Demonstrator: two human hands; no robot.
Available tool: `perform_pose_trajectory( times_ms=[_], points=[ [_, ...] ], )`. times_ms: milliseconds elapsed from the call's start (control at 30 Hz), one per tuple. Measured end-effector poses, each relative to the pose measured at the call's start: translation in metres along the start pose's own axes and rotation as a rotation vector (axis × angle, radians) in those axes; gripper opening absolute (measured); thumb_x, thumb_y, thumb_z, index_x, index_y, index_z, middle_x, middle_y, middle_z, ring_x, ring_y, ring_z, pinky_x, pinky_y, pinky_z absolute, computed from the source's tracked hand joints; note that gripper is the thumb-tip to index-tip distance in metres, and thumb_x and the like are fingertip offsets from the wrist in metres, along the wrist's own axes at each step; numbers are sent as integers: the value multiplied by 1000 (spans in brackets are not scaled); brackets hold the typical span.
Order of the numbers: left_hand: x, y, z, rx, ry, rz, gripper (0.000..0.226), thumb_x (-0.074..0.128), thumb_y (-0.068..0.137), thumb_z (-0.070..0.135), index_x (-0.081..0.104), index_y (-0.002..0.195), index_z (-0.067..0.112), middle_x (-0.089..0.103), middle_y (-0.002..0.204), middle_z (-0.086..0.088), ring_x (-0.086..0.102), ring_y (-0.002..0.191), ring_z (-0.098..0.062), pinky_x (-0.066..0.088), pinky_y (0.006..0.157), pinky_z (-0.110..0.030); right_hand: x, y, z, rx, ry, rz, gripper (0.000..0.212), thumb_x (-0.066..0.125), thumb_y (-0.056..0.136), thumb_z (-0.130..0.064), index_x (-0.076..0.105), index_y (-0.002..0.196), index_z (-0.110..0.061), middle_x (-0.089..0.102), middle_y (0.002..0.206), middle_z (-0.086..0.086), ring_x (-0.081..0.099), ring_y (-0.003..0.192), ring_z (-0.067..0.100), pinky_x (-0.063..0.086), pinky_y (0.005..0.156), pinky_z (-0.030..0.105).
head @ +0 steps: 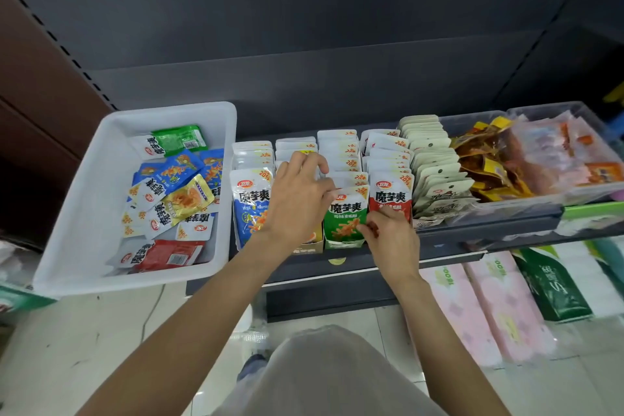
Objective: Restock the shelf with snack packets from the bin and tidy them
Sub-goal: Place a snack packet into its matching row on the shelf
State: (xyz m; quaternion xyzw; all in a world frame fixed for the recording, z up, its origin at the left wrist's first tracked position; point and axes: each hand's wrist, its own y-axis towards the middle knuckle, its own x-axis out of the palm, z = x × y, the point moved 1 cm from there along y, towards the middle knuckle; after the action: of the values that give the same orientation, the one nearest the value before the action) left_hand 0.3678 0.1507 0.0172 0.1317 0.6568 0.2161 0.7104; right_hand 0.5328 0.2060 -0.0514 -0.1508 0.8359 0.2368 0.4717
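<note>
Nearest the person, the right hand [388, 236] pinches the lower corner of the front green packet [346, 218] in its row on the shelf [439, 243]. The left hand [299, 194] sits just behind, fingers curled over the tops of the packets in the rows beside it, seemingly squaring them up. Blue, green and red rows already stand upright and look fairly full. To the left, the white bin [84, 213] still holds a loose scatter of packets [175, 192], so by the look of it the restocking is well along but not finished, with more to move and straighten
</note>
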Motion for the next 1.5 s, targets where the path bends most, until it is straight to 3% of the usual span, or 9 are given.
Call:
perform_pose_trajectory(
  times_ms=[133, 367, 500, 633, 800, 900, 1100, 1333, 1500],
  points=[
    [5, 5, -1, -40, 58, -20, 17, 80, 69, 29, 72, 81, 21, 59, 105, -1, 40, 101, -19, 33, 82, -33, 0, 0, -2, 40, 6, -9, 18, 75, 79, -26, 64, 80, -12, 62, 82, 1, 60, 69, 24, 35, 52, 22],
    [-20, -2, 1, -159, -271, 149, 22, 62, 84, 37, 64, 99, 21, 61, 104, 2, 48, 101, -14, 36, 87, -26, -35, -8, -22, 109, 312, 109, 19, 59, 91, -31, 58, 105, -18, 65, 90, -7, 61, 73, 11, 51, 61, 28],
    [-56, -36, -21, -294, -488, 427, 18, 50, 90, 27, 60, 92, 12, 59, 82, 3, 52, 78, -11, 42, 71, -28, -60, -8, -66, -38, 500, 174, 16, 57, 93, -23, 61, 104, -12, 64, 88, -7, 57, 80, 0, 39, 68, 3],
    [-83, -77, -80, -481, -429, 511, 18, 47, 90, 26, 56, 88, 10, 54, 78, 6, 47, 72, -7, 36, 68, -17, -50, 6, -125, -234, 571, 51, 15, 55, 92, -21, 61, 104, -13, 63, 87, -9, 55, 77, -1, 39, 67, 4],
    [-75, -120, -186, -758, -200, 137, 15, 58, 87, 22, 63, 99, 15, 63, 87, 5, 55, 87, -18, 39, 69, -28, 11, 37, -209, -414, 470, -252, 15, 54, 94, -19, 59, 108, -18, 64, 98, -8, 52, 78, -3, 45, 69, 15],
    [-52, -134, -232, -826, -156, -143, 30, 65, 84, 16, 62, 114, 16, 64, 110, -4, 56, 104, -30, 45, 81, -38, 67, 65, -257, -458, 328, -337, 20, 52, 94, -16, 59, 112, -15, 62, 113, 1, 55, 104, 16, 49, 82, 34],
    [-18, -123, -284, -741, -104, -461, 55, 54, 90, 32, 37, 141, 20, 36, 146, 0, 34, 133, -21, 35, 104, -36, 172, 146, -317, -516, 5, -348, 45, 53, 88, -5, 49, 133, -9, 49, 135, 7, 43, 124, 25, 34, 103, 36],
    [5, -121, -308, -679, -129, -577, 59, 47, 94, 34, 25, 146, 18, 26, 153, 0, 21, 141, -20, 27, 111, -35, 222, 180, -323, -593, -371, -331, 65, 65, 75, 1, 44, 136, -11, 45, 137, 4, 38, 126, 25, 31, 103, 36],
    [10, -118, -312, -683, -134, -521, 54, 45, 94, 34, 33, 143, 16, 35, 148, -1, 31, 136, -20, 32, 107, -33, 232, 176, -325, -608, -515, -221, 22, 71, 74, -9, 66, 94, -17, 61, 97, 2, 54, 94, 24, 43, 81, 35]
  ],
)
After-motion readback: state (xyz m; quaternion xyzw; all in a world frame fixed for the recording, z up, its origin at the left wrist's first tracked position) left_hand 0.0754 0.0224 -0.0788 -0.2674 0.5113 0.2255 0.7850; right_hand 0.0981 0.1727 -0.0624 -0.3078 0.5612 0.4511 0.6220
